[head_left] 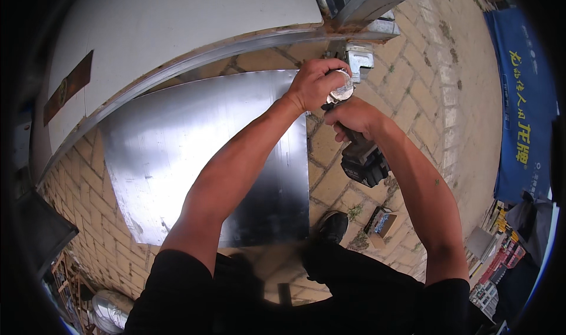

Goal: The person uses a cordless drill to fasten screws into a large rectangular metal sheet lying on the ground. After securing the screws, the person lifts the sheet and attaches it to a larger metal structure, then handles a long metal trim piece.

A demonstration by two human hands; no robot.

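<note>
Shiny silver-grey metal sheet (194,152) over tan brick paving (424,93); black power tool (362,161) with silver head; white panel (177,22); blue banner (525,99) with yellow lettering; black shoe (333,226).

Outdoor work yard — brick paving (424,93), sheet metal (194,158) on the ground, steel frame (354,22).

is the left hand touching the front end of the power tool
Touching. The head view shows the left hand wrapped around the shiny round front end of the cordless power tool, with no gap.
</note>
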